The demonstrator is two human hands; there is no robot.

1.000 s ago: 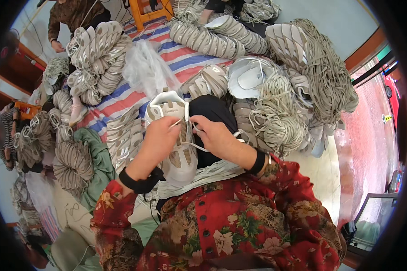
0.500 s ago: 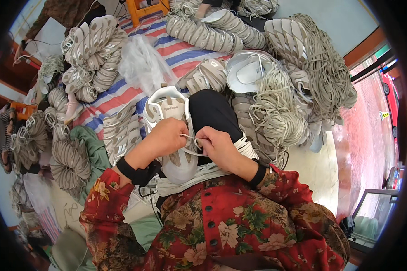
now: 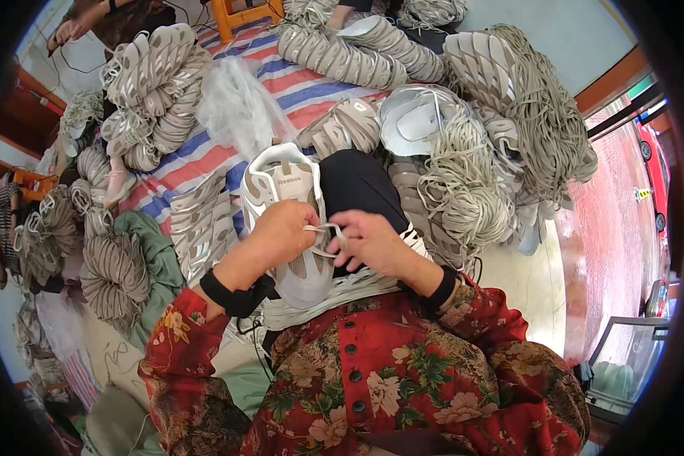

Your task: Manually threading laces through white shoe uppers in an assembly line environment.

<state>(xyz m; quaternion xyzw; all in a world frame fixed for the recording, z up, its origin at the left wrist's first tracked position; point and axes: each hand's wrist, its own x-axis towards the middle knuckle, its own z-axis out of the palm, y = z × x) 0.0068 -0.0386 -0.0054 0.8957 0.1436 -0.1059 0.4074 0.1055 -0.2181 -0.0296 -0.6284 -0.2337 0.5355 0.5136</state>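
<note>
A beige and white shoe upper [image 3: 289,181] lies across my lap, its toe toward me. My left hand [image 3: 281,232] rests over its middle, thumb and fingers pinched on a pale shoelace [image 3: 324,228]. The lace makes a small loop between my two hands. Just right of the upper, my right hand [image 3: 369,243] has the loop at its thumb and forefinger, the other fingers loosely spread and slightly blurred. The exact grip there is partly hidden. A bundle of white laces [image 3: 342,287] lies across my lap below the hands.
Stacked shoe uppers [image 3: 201,224] lie left of my knee. Large lace bundles [image 3: 471,182] and more uppers [image 3: 486,68] pile up at the right. A clear plastic bag [image 3: 239,102] sits on the striped sheet [image 3: 311,80]. Another person's hand [image 3: 70,30] shows at far left.
My right hand has shifted slightly and its fingers have spread, while the lace loop has become more open. At far left, the other person's hands have moved upward.
</note>
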